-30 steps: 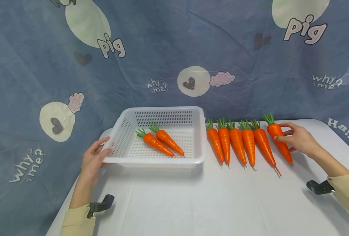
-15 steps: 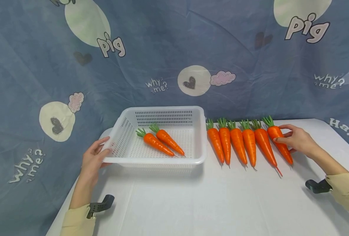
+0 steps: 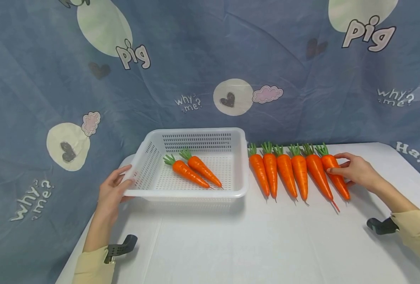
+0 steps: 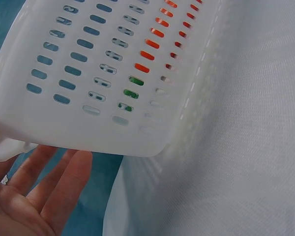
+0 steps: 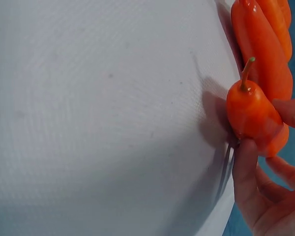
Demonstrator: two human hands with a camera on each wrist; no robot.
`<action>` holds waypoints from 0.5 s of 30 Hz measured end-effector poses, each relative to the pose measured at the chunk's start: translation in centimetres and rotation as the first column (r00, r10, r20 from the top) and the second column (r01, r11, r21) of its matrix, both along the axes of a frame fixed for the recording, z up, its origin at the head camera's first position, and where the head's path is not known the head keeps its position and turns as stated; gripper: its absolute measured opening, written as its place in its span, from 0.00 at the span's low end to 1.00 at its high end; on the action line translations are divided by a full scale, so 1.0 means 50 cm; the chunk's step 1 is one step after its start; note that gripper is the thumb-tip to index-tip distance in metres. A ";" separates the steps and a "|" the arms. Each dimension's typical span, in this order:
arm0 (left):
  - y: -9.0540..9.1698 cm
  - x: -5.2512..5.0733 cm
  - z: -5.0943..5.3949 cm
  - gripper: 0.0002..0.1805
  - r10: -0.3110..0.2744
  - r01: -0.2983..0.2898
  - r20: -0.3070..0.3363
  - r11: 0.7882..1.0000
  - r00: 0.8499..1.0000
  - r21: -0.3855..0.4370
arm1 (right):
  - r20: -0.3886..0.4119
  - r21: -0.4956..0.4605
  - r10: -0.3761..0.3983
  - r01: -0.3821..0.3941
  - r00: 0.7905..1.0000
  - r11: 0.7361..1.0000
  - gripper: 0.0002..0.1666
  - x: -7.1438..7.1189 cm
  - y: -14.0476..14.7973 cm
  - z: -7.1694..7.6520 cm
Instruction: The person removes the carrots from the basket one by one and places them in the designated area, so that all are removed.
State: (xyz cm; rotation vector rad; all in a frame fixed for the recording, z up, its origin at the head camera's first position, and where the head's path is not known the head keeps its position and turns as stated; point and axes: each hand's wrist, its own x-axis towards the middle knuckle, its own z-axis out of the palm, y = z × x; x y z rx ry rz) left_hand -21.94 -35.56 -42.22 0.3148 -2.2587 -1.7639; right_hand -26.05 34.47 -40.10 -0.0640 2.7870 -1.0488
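Note:
A white slotted plastic basket [image 3: 196, 193] stands on the table with two carrots [image 3: 190, 173] lying inside. At its left end my left hand [image 3: 110, 193] holds the rim; in the left wrist view fingers [image 4: 69, 189] lie beneath the rim, beside the outer wall. My right hand [image 3: 360, 171] grips the rightmost carrot [image 3: 337, 181], thumb on one side and fingers on the other. This carrot lies beside a row of several carrots [image 3: 300, 177], green tops toward the back. In the right wrist view the gripped carrot [image 5: 250, 105] touches its neighbour [image 5: 263, 54].
A white cloth [image 3: 252, 240] covers the table. Behind it hangs a blue printed curtain [image 3: 181, 59], which also runs down the left side. The row of carrots begins right beside the basket's right wall.
The right hand has shifted the rightmost carrot slightly left and toward me, closer to its neighbour, its top now level with the others. The left hand and basket have stayed put.

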 end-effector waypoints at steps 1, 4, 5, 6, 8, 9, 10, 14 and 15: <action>0.004 0.004 0.006 0.27 -0.007 0.007 0.000 1.000 1.000 -0.003 | -0.001 0.001 0.000 0.000 1.000 1.000 0.50 0.001 -0.001 0.000; 0.011 0.008 0.014 0.26 0.013 -0.013 0.010 1.000 1.000 0.006 | 0.005 0.006 -0.005 0.005 1.000 1.000 0.50 0.003 -0.003 0.002; 0.015 0.011 0.019 0.26 0.020 -0.020 0.016 1.000 1.000 0.000 | 0.006 0.009 -0.007 0.007 1.000 1.000 0.50 0.004 -0.004 0.002; 0.019 0.015 0.025 0.27 0.016 -0.016 0.024 1.000 1.000 -0.016 | 0.007 0.010 -0.008 0.008 1.000 1.000 0.50 0.005 -0.004 0.003; 0.027 0.021 0.034 0.26 0.033 -0.033 0.030 0.999 0.999 -0.013 | 0.010 0.010 -0.010 0.010 1.000 1.000 0.50 0.008 -0.006 0.004; 0.032 0.024 0.039 0.27 0.037 -0.036 0.029 0.999 0.999 -0.015 | 0.008 0.011 -0.008 0.008 1.000 1.000 0.50 0.009 -0.006 0.004; 0.033 0.026 0.042 0.27 0.027 -0.027 0.027 0.999 0.999 -0.019 | 0.007 0.010 -0.006 0.006 1.000 1.000 0.50 0.010 -0.006 0.005; 0.017 0.013 0.022 0.27 0.013 -0.013 0.011 1.000 1.000 -0.001 | 0.008 0.003 0.004 -0.004 1.000 1.000 0.50 0.013 -0.006 0.005; 0.010 0.006 0.012 0.27 0.014 -0.014 0.006 1.000 1.000 0.004 | 0.010 0.002 0.004 -0.004 1.000 1.000 0.50 0.013 -0.005 0.005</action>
